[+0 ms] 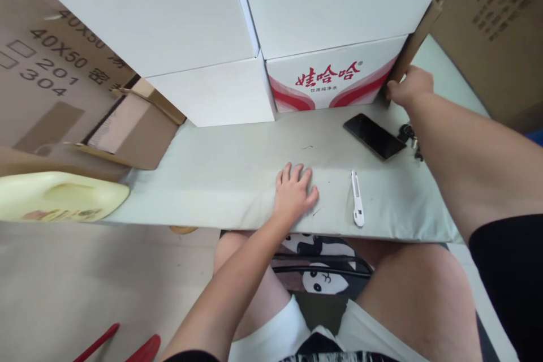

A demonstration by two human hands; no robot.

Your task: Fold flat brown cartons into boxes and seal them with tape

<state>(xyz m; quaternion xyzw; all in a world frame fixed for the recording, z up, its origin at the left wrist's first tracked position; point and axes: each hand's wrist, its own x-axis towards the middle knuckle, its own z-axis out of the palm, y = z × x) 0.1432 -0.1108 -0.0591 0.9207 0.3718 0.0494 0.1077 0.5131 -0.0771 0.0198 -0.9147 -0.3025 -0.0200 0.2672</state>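
Note:
My left hand (293, 192) lies flat and open on the pale table surface (229, 175), fingers spread, near the front edge. A white utility knife (357, 198) lies just right of it. My right hand (410, 86) reaches to the back right and grips the lower end of a brown cardboard piece (418, 34) that leans against a white carton with red printing (333, 79). A black phone (374, 136) lies on the table below that hand, with a bunch of keys (410, 137) beside it, partly hidden by my forearm.
Large white cartons (169, 28) stand stacked at the table's back. Brown cardboard boxes (63, 85) sit at left and a brown box (496, 28) at right. A pale yellow plastic jug (59, 197) lies at the left edge. Red handles (127, 345) show on the floor.

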